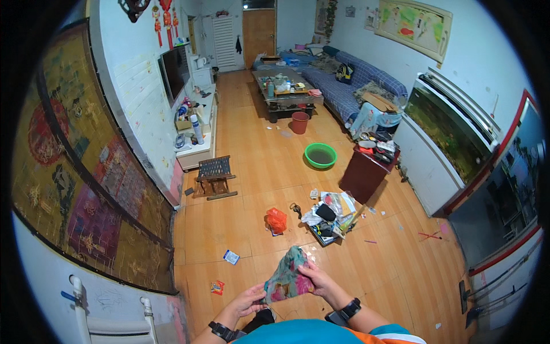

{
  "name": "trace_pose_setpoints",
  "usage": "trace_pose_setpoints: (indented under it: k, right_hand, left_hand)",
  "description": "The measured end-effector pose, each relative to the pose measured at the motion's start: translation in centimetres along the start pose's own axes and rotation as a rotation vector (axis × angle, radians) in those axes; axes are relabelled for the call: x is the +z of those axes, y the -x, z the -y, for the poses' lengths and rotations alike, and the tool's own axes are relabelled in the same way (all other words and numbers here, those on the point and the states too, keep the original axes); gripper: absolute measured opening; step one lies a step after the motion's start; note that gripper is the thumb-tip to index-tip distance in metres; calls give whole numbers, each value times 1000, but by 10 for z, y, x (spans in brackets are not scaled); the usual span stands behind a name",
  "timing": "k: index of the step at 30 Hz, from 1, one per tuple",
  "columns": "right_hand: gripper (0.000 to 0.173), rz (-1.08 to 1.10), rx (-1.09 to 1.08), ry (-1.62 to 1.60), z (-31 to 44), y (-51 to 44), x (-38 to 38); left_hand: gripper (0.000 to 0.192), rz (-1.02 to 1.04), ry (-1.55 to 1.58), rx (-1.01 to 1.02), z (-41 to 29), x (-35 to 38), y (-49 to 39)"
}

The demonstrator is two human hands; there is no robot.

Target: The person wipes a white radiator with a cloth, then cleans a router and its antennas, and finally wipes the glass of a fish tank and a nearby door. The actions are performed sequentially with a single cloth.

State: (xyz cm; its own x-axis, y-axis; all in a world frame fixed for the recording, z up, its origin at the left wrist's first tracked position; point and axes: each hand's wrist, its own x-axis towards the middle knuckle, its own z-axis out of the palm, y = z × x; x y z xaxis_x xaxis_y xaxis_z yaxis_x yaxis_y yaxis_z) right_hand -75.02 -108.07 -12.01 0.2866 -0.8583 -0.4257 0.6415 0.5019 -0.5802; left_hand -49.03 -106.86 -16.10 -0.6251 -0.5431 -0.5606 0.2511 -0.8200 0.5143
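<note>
A crumpled cloth (285, 275), green with pink patches, is held up in front of me between both hands. My left hand (250, 299) pinches its lower left corner. On the other side, my right hand (316, 278) grips its right edge, with the fingers partly hidden by the fabric. Past the cloth, a heap of papers and plastic bags (331, 215) lies on the wooden floor (215, 228). An orange plastic bag (276, 220) sits just left of that heap.
Further off stand a green basin (320, 155) of dark water, a red bucket (300, 122) and a dark red cabinet (365, 174) with clutter on top. To the left is a folding stool (214, 174). Small packets (231, 257) and scraps lie scattered over the floor.
</note>
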Motion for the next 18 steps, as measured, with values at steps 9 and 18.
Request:
trace_pose_setpoints:
  k: [9, 18]
  right_hand:
    - [42, 100, 2, 15, 40, -144, 96]
    - [36, -73, -85, -7, 95, -298, 80]
  left_hand:
    - [54, -78, -73, 99, -164, -74, -19]
    - [43, -207, -293, 32, -267, -108, -112]
